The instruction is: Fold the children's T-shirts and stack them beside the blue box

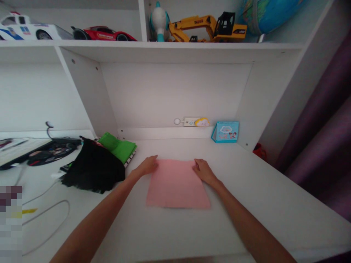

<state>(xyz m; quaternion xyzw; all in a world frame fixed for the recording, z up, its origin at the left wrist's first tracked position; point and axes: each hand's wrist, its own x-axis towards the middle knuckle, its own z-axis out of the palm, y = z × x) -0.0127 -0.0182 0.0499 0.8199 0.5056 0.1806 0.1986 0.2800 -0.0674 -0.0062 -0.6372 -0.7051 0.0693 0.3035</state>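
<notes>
A pink sheet (177,184) lies flat on the white desk (246,190) in front of me. My left hand (148,165) rests on its far left corner, fingers stretched toward the sheet's top edge. My right hand (204,171) rests on the far right corner, fingers curled lightly and pressing the edge down. Both forearms reach in from the near edge of the desk. Neither hand lifts the sheet.
A black cloth (93,170) and a folded green cloth (119,147) lie left of the sheet. A small blue calendar (226,132) and a power strip (192,121) stand at the back wall. Cables (46,215) trail at left. Toy cars (104,33), an excavator (208,26) and a globe (268,12) sit on the shelf above.
</notes>
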